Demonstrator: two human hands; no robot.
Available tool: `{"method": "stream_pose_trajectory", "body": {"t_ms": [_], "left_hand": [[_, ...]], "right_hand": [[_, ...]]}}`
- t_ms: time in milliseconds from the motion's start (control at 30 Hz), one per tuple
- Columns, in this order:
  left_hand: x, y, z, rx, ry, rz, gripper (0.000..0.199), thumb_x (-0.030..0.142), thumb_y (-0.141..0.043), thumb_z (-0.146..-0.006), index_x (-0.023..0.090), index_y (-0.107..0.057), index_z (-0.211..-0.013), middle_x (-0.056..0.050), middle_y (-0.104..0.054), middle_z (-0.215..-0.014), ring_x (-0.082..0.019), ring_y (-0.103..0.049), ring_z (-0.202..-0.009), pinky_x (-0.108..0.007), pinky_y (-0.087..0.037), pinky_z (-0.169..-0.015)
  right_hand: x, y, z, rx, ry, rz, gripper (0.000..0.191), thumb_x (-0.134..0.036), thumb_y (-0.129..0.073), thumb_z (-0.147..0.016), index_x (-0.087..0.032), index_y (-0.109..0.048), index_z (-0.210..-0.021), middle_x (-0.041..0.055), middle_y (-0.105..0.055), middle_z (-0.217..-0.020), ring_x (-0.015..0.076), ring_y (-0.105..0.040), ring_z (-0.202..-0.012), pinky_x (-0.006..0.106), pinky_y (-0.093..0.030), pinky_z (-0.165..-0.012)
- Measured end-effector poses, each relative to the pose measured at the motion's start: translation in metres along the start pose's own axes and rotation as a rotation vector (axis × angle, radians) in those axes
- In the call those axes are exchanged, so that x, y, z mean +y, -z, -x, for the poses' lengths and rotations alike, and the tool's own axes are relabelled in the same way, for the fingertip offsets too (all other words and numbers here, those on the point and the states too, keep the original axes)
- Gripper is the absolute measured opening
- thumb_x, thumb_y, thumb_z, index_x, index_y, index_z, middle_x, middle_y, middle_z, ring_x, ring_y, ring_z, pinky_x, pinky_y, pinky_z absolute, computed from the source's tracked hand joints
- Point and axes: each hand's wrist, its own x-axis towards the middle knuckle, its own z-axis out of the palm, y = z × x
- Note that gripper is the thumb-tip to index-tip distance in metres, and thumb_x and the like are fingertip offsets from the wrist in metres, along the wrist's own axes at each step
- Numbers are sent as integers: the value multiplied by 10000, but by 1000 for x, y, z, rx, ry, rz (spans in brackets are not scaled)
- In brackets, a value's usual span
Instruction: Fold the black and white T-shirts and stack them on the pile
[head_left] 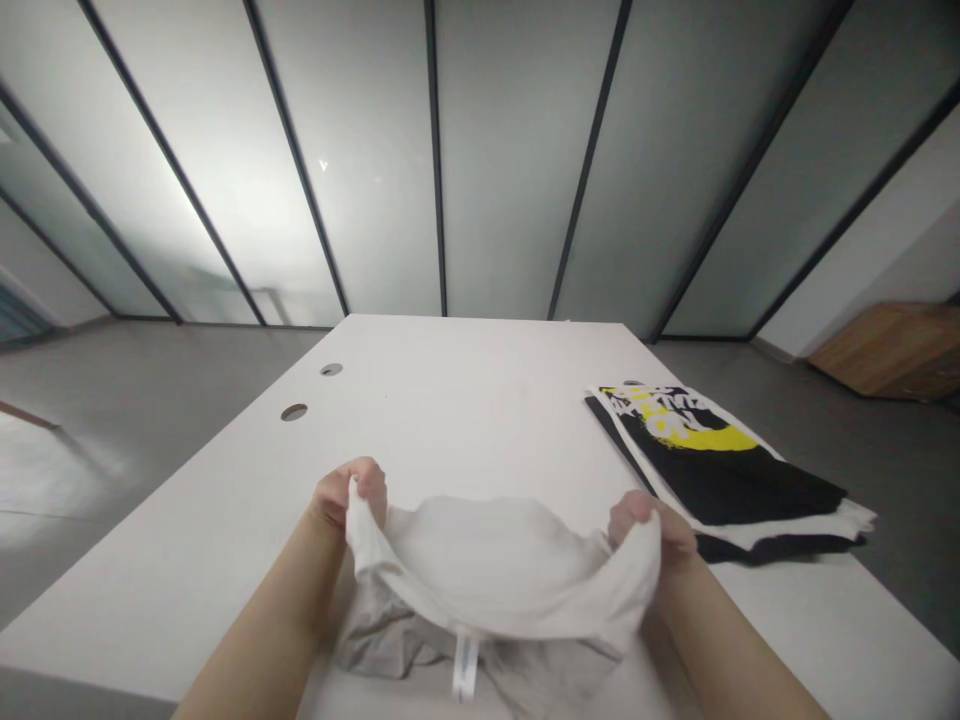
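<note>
I find frosted panels in dark frames standing beyond the far end of the table, my reference for all positions. The table itself is a pale, smooth, flat top. Over its near half I have the white garment, suspended between my two hands: one side of its upper band lies in the left fingers, the other in the right, and the middle sags between them in a broad curve. The cloth presents as soft, thin and pliable, stretched fairly smooth along the band and crumpled into loose, greyish folds below. I observe an open, bowl-like shape, off-white throughout, with slight blur at its lower right. Whether the lowest folds touch the table I cannot tell.

On the right side of the table rests folded clothing, flat and layered, black and white fabric with a yellow patch and white lettering on top.

My left hand, over the table's near left, has thumb and fingers pressed together, pinching the band. My right hand, over the near right and just beside the folded clothing, pinches the opposite side likewise.

A narrow white label hangs from the garment's band, print illegible. Two round holes pierce the table near its left edge
</note>
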Motion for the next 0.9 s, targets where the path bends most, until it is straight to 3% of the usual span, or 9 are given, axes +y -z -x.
{"method": "stream_pose_trajectory", "body": {"t_ms": [67,167,267,367,500,567,733,800,900], "left_hand": [[0,-3,0,50,2,-32,302,352,-897,-674,202,-686,-829,-3,-668,-591,-181,-636,-475,-264,-515,-478],[3,-13,-26,408,46,-207,357,307,-860,-751,197,-729,-1065,-41,-777,-857,-197,-730,-701,-263,-577,-634],[6,-19,-52,705,97,-260,438,256,-813,-780,178,-707,-1198,-75,-791,-958,-214,-755,-821,-281,-598,-719],[3,-14,-47,629,30,-134,524,251,-817,-785,186,-669,-1284,-85,-794,-1004,-226,-771,-904,-303,-614,-791],[-6,0,-7,148,-92,8,392,367,-918,-668,210,-704,-956,6,-700,-651,-171,-693,-556,-238,-562,-546],[-7,1,2,67,-102,23,375,434,-916,-678,226,-683,-884,28,-638,-561,-156,-625,-452,-235,-514,-463],[1,-3,-35,655,-11,-294,475,374,-847,-807,244,-682,-1233,-42,-783,-946,-221,-757,-832,-286,-601,-744],[1,-1,-50,782,43,-310,516,316,-827,-825,219,-644,-1297,-69,-774,-966,-233,-755,-860,-309,-600,-762],[-4,2,-55,806,92,-249,666,270,-843,-821,179,-541,-1408,-87,-756,-948,-220,-752,-844,-324,-599,-772]], "right_hand": [[-2,-7,0,2,-25,4,338,-446,-918,-761,-201,-781,-950,74,-815,-859,238,-779,-753,330,-623,-752],[-12,-33,-28,93,-66,-130,382,-323,-757,-931,-226,-719,-1298,77,-798,-1225,234,-777,-1075,351,-599,-983],[-18,-49,-60,132,-166,-201,360,-296,-588,-1012,-182,-690,-1337,104,-803,-1202,271,-777,-1101,428,-593,-1038],[-14,-39,-57,118,-95,-203,342,-299,-586,-1006,-200,-702,-1312,94,-811,-1177,272,-778,-1098,445,-577,-1067],[-4,-13,-15,12,42,-115,316,-418,-877,-789,-226,-802,-1028,57,-833,-889,262,-804,-823,372,-644,-843],[-3,-12,-3,-44,11,-59,347,-443,-951,-689,-206,-806,-897,68,-817,-790,251,-782,-686,340,-641,-710],[-10,-38,-39,197,33,-100,430,-378,-724,-928,-268,-701,-1343,60,-786,-1275,261,-755,-1155,407,-577,-1054],[-11,-39,-57,254,-31,-98,411,-336,-607,-974,-230,-682,-1364,77,-794,-1249,273,-745,-1186,436,-553,-1106],[-7,-31,-66,234,-128,-71,399,-284,-557,-973,-196,-687,-1339,85,-803,-1219,284,-735,-1209,452,-526,-1149]]}}
